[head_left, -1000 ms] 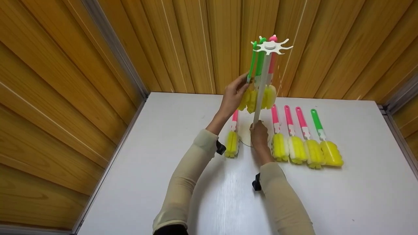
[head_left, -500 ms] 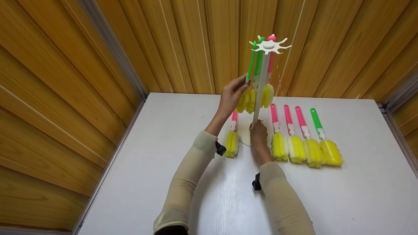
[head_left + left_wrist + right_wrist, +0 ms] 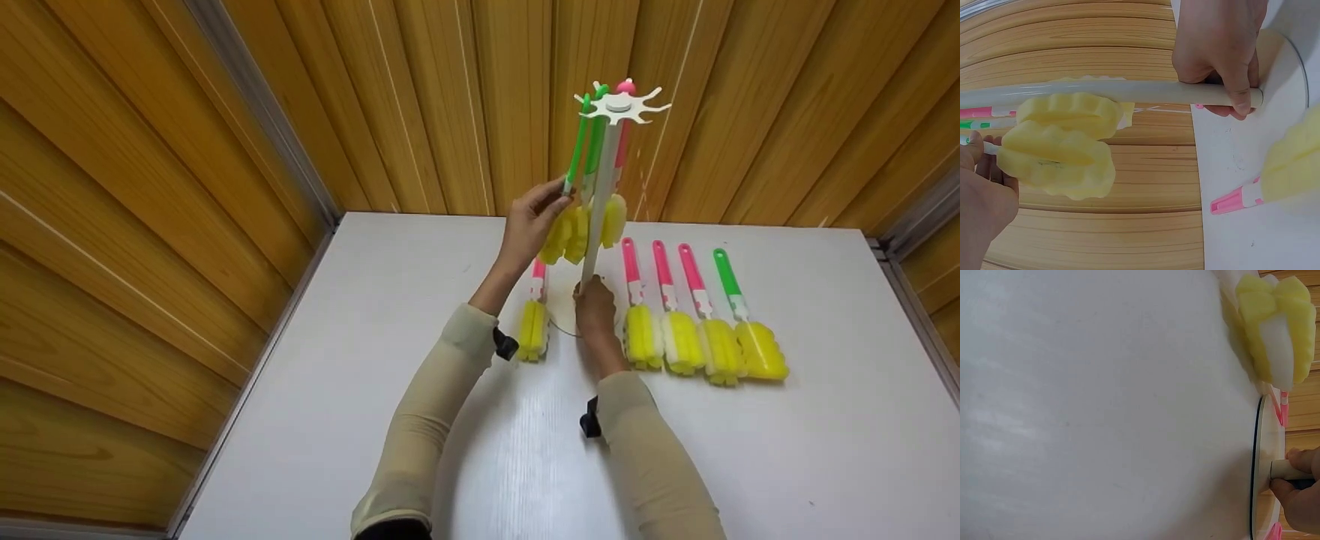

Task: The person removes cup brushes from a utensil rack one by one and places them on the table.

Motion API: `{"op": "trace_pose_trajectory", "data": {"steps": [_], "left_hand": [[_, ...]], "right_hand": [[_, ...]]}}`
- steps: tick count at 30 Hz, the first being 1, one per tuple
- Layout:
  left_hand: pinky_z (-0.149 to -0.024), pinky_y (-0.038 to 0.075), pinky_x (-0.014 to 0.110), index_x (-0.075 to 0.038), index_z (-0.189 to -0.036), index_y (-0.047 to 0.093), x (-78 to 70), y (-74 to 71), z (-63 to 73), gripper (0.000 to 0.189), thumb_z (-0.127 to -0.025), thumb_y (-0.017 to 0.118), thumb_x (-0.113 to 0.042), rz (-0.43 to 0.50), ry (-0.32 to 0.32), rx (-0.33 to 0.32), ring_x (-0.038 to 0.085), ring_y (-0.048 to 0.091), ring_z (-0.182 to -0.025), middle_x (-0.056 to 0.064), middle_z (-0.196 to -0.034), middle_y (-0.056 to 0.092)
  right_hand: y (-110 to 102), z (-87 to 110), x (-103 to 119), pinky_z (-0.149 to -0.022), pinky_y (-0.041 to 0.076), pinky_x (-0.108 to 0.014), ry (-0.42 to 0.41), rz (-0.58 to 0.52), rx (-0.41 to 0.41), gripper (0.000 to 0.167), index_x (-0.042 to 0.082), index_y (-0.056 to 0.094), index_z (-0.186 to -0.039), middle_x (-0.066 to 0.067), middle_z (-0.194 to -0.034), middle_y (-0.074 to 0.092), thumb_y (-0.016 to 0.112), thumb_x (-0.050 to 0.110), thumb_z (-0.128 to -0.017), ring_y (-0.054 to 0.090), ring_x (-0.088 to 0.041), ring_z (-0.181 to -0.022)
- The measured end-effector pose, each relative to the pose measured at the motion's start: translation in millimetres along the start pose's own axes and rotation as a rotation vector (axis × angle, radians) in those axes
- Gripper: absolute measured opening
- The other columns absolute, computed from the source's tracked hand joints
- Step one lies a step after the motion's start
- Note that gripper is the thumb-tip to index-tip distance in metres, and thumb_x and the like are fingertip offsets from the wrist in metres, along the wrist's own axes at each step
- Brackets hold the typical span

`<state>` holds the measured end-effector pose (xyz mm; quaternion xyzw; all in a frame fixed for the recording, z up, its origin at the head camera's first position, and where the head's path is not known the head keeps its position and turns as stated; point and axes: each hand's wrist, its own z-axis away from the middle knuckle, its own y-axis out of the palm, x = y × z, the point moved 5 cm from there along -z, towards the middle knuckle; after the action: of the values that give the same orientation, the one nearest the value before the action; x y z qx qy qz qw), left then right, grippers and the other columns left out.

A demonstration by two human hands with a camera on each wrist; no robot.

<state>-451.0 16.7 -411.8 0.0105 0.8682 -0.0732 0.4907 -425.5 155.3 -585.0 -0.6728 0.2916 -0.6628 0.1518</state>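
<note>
In the head view, my left hand (image 3: 534, 219) pinches a green-handled sponge brush (image 3: 577, 146) near the neck, below its handle. Its top is at an arm of the white star-shaped rack head (image 3: 619, 107). The yellow sponge (image 3: 1055, 161) fills the middle of the left wrist view. Another green brush (image 3: 597, 146) and a pink one (image 3: 622, 154) hang behind the pole. Low on the white pole (image 3: 601, 206), just above the round base (image 3: 562, 309), my right hand (image 3: 598, 309) grips it. The right wrist view shows thumb and finger around the pole's foot (image 3: 1282, 469).
Right of the base lie three pink-handled sponge brushes (image 3: 643, 337) and a green-handled one (image 3: 761, 352), side by side. One pink-handled brush (image 3: 533, 330) lies to the left of the base. Wood-patterned panels (image 3: 450, 112) enclose the white table (image 3: 337, 375).
The left hand and the pinched brush's lower end have shifted slightly left and down, away from the pole. The right hand stays on the pole.
</note>
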Motion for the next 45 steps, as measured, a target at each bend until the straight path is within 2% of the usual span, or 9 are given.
{"op": "trace_pose_trajectory", "data": {"steps": [11,16,20,25,41,45], "left_hand": [[-0.092,0.056,0.031,0.000,-0.128,0.068,1.5,1.3,4.4,0.031,-0.098,0.066,-0.007,0.105,-0.059,-0.018,0.019,0.069,-0.101,0.013,-0.114,0.074],[-0.093,0.056,0.031,0.000,-0.126,0.068,2.7,1.9,6.2,0.029,-0.098,0.066,-0.007,0.144,-0.093,-0.020,0.019,0.069,-0.103,0.010,-0.115,0.073],[-0.094,0.055,0.032,0.001,-0.123,0.068,2.9,-0.3,8.8,0.027,-0.097,0.067,-0.005,0.169,-0.112,-0.037,0.020,0.069,-0.104,0.011,-0.114,0.072],[-0.094,0.055,0.031,-0.001,-0.122,0.068,-1.2,-1.4,11.6,0.026,-0.097,0.067,-0.006,0.138,-0.114,-0.036,0.019,0.068,-0.104,0.010,-0.114,0.071],[-0.092,0.056,0.031,-0.001,-0.123,0.069,-13.1,-0.3,18.4,0.026,-0.097,0.067,-0.008,0.127,-0.139,-0.065,0.020,0.068,-0.100,0.011,-0.111,0.071],[-0.091,0.056,0.030,0.000,-0.121,0.069,-13.8,0.8,17.4,0.025,-0.097,0.067,-0.006,0.128,-0.136,-0.065,0.020,0.068,-0.099,0.010,-0.110,0.072]], "right_hand": [[0,-0.8,-3,-0.075,0.050,-0.049,0.040,-0.037,0.030,0.009,-0.002,0.054,-0.105,-0.015,-0.088,0.058,0.050,0.005,-0.104,0.056,-0.032,-0.083],[-2,-1.4,-3,-0.077,0.052,-0.053,0.023,-0.014,0.019,0.009,-0.003,0.055,-0.103,-0.019,-0.090,0.061,0.051,0.005,-0.103,0.060,-0.037,-0.085],[-2,-2.1,-3,-0.082,0.052,-0.057,0.015,0.014,0.036,0.010,-0.004,0.054,-0.104,-0.025,-0.098,0.064,0.050,0.006,-0.104,0.064,-0.043,-0.094],[-2,-3.4,-6,-0.085,0.052,-0.059,0.027,0.030,0.048,0.011,-0.004,0.054,-0.106,-0.028,-0.105,0.066,0.052,0.006,-0.103,0.065,-0.045,-0.100],[-4,-4.1,-7,-0.083,0.053,-0.055,0.034,0.011,0.061,0.010,-0.002,0.054,-0.108,-0.022,-0.100,0.064,0.052,0.007,-0.104,0.062,-0.038,-0.092],[-5,-4.5,-7,-0.082,0.053,-0.057,0.027,0.015,0.042,0.011,-0.004,0.055,-0.106,-0.025,-0.100,0.065,0.053,0.006,-0.103,0.064,-0.042,-0.093]]}}
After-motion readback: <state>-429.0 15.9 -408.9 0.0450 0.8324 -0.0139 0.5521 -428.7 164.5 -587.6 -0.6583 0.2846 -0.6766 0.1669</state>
